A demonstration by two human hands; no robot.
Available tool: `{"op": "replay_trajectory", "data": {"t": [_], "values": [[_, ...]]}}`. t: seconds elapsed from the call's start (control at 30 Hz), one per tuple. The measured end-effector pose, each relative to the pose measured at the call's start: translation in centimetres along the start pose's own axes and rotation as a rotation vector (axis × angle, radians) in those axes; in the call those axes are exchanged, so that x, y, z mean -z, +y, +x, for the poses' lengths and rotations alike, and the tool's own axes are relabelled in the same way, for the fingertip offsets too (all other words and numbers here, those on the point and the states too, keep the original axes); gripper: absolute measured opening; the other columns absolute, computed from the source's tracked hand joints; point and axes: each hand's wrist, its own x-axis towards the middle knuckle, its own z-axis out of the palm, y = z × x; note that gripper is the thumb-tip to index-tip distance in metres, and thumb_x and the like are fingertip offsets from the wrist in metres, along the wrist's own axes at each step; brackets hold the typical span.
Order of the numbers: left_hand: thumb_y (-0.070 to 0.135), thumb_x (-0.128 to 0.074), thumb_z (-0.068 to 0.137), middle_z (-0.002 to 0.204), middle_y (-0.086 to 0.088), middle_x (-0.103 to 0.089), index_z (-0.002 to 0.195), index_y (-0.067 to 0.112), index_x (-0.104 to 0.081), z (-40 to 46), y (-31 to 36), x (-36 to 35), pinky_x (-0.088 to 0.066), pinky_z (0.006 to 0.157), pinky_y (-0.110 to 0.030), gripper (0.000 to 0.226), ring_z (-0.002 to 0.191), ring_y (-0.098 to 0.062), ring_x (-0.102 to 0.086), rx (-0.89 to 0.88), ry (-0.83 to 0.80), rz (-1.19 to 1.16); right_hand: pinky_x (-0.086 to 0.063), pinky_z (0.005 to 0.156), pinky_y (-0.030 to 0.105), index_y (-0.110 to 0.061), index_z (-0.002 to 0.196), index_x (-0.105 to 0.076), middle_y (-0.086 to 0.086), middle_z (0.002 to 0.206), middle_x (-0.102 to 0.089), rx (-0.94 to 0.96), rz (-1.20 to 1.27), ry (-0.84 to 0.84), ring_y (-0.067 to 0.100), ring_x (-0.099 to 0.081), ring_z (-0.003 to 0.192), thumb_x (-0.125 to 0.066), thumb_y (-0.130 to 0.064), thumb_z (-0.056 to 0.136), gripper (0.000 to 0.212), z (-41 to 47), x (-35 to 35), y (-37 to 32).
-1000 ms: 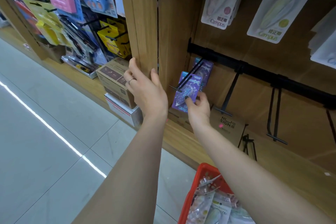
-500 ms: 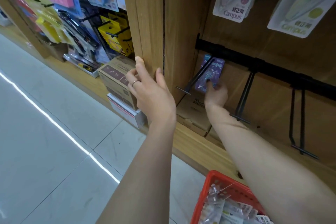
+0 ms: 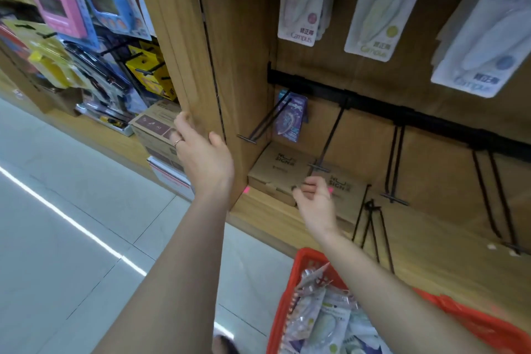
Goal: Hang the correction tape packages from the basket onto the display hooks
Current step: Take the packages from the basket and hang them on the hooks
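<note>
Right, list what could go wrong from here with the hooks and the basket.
1. The right hand is empty just below a bare hook whose tip points outward; it could snag on it.
2. The purple package hangs far back on the leftmost hook, beside the wooden post the left hand rests on.
3. Packages lie jumbled in the red basket; one could catch.

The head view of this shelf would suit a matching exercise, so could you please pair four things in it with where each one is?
Things:
1. purple package
2. left hand
3. right hand
4. red basket

Places:
A. rests on the edge of the wooden upright
B. low in the view, holding packages
C. hangs at the back of the leftmost hook
D. empty, in front of the cardboard boxes

Pairs: 1-C, 2-A, 3-D, 4-B
</note>
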Motion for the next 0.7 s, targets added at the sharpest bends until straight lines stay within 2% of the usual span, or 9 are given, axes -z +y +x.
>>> {"op": "replay_trajectory", "data": {"t": [0.07,0.13,0.2,0.27,0.33,0.4,0.5,0.6,0.7], "values": [[0.011,-0.053,0.102,0.144,-0.018,-0.046,0.144,0.011,-0.038,-1.7,-0.5,0.9,-0.039,0.089,-0.039,0.044,0.126,-0.036,-0.05,0.089,-0.068,0.079,-0.051,0.102,0.039,-0.016,0.124,-0.058,-0.004,0.113,-0.066,0.106,-0.141,-0.032,0.019,-0.064,0.114,-0.067,-0.021,0.1,0.026,-3.5,2.4,1.6],[0.015,-0.052,0.102,0.128,-0.017,-0.055,0.127,0.007,-0.047,-3.7,-1.7,1.9,-0.043,0.085,-0.044,0.026,0.117,-0.039,-0.056,0.041,-0.17,0.315,-0.048,0.098,0.033,-0.014,0.124,-0.06,0.002,0.121,-0.066,0.22,-0.303,-0.011,0.019,-0.061,0.118,-0.066,-0.02,0.1,0.025,-6.5,5.0,3.3],[0.02,-0.053,0.101,0.107,-0.012,-0.059,0.111,0.009,-0.052,-5.8,-2.6,3.0,-0.046,0.076,-0.043,0.015,0.101,-0.038,-0.059,-0.048,-0.372,0.579,-0.046,0.101,0.035,-0.012,0.127,-0.061,0.004,0.126,-0.066,0.27,-0.407,0.015,0.021,-0.058,0.122,-0.063,-0.019,0.102,0.026,-9.2,7.5,5.1],[0.022,-0.053,0.099,0.098,-0.01,-0.059,0.107,0.011,-0.057,-8.3,-2.8,3.6,-0.047,0.075,-0.04,0.014,0.093,-0.036,-0.058,-0.127,-0.613,0.799,-0.046,0.103,0.037,-0.01,0.129,-0.062,0.005,0.127,-0.065,0.265,-0.453,0.051,0.023,-0.057,0.122,-0.059,-0.017,0.103,0.027,-11.5,10.0,7.1],[0.025,-0.052,0.1,0.101,-0.011,-0.062,0.106,0.012,-0.058,-11.7,-2.8,3.3,-0.048,0.075,-0.037,0.016,0.092,-0.036,-0.059,-0.271,-0.778,0.921,-0.048,0.097,0.037,-0.01,0.127,-0.063,0.004,0.123,-0.065,0.223,-0.454,0.085,0.022,-0.058,0.117,-0.058,-0.015,0.103,0.025,-13.3,12.3,9.3],[0.03,-0.052,0.101,0.103,-0.012,-0.065,0.106,0.013,-0.057,-16.2,-3.4,2.5,-0.052,0.077,-0.039,0.019,0.097,-0.037,-0.064,-0.382,-0.903,0.933,-0.051,0.088,0.037,-0.011,0.121,-0.062,0.002,0.115,-0.064,0.14,-0.424,0.095,0.021,-0.06,0.107,-0.058,-0.014,0.102,0.019,-14.7,14.4,11.7],[0.034,-0.053,0.102,0.111,-0.012,-0.067,0.113,0.014,-0.061,-23.2,-5.7,1.4,-0.053,0.084,-0.038,0.024,0.106,-0.035,-0.066,-0.373,-1.08,0.896,-0.055,0.076,0.038,-0.016,0.109,-0.062,-0.002,0.099,-0.066,-0.011,-0.399,0.042,0.019,-0.064,0.089,-0.06,-0.011,0.1,0.011,-16.5,17.0,15.2],[0.03,-0.053,0.104,0.12,-0.016,-0.068,0.12,0.01,-0.06,-28.8,-8.8,1.0,-0.05,0.085,-0.037,0.027,0.113,-0.035,-0.064,-0.344,-1.246,0.912,-0.052,0.073,0.033,-0.019,0.098,-0.061,-0.001,0.089,-0.067,-0.108,-0.406,-0.114,0.024,-0.065,0.084,-0.056,-0.007,0.1,0.013,-18.5,18.5,18.0],[0.028,-0.054,0.104,0.128,-0.016,-0.065,0.127,0.007,-0.059,-33.0,-11.2,0.9,-0.05,0.09,-0.037,0.032,0.118,-0.033,-0.063,-0.265,-1.382,0.96,-0.054,0.079,0.039,-0.017,0.105,-0.06,0.005,0.099,-0.069,-0.196,-0.464,-0.347,0.027,-0.067,0.092,-0.059,-0.014,0.1,0.006,-20.5,17.8,19.9]]}}
